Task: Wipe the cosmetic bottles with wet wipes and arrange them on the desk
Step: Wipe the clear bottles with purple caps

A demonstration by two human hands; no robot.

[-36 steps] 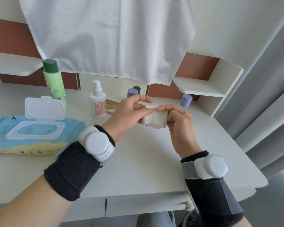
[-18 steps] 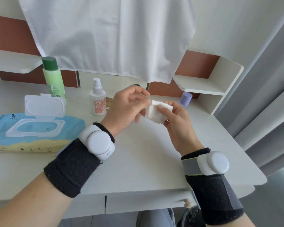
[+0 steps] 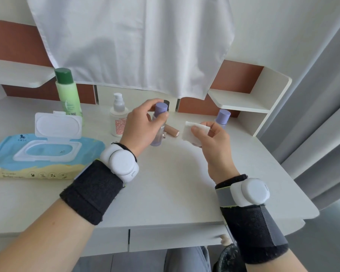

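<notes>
While the left hand (image 3: pixel 139 130) grips a clear, lilac-capped plastic bottle (image 3: pixel 159 124), the right hand (image 3: pixel 212 142) pinches a folded white wet wipe (image 3: pixel 194 130) near it.

Left fingers (image 3: pixel 148 105) and thumb curl round the bottle's upper body, right of the blue wet-wipe pack (image 3: pixel 47 154) with its lid open; whether its base touches the white desk (image 3: pixel 165 183) is hard to tell. A wet wipe rubbed against a bottle held only near its top could twist it loose, toppling it onto the beige tube (image 3: pixel 172 130) lying just past it from the pack.
</notes>
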